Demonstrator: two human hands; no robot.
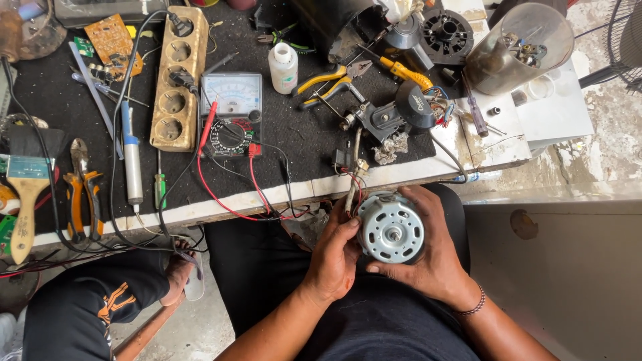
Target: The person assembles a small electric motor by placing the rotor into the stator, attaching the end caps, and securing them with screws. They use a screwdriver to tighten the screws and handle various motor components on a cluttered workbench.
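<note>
A round electric motor (390, 228) with a grey metal end plate and a short shaft rests over my lap, below the bench edge. My left hand (336, 255) grips its left side, thumb on the rim. My right hand (433, 251) wraps its right side from behind; a bead bracelet is on that wrist. Red, black and white wires (353, 184) run from the motor's top up to the bench.
The bench (414, 170) has a black mat. On it lie an analog multimeter (232, 112) with red and black leads, a wooden socket strip (175, 77), a soldering iron (131, 157), pliers (333, 80), a white bottle (283, 67), a paintbrush (25, 200) and a clear jar (515, 47).
</note>
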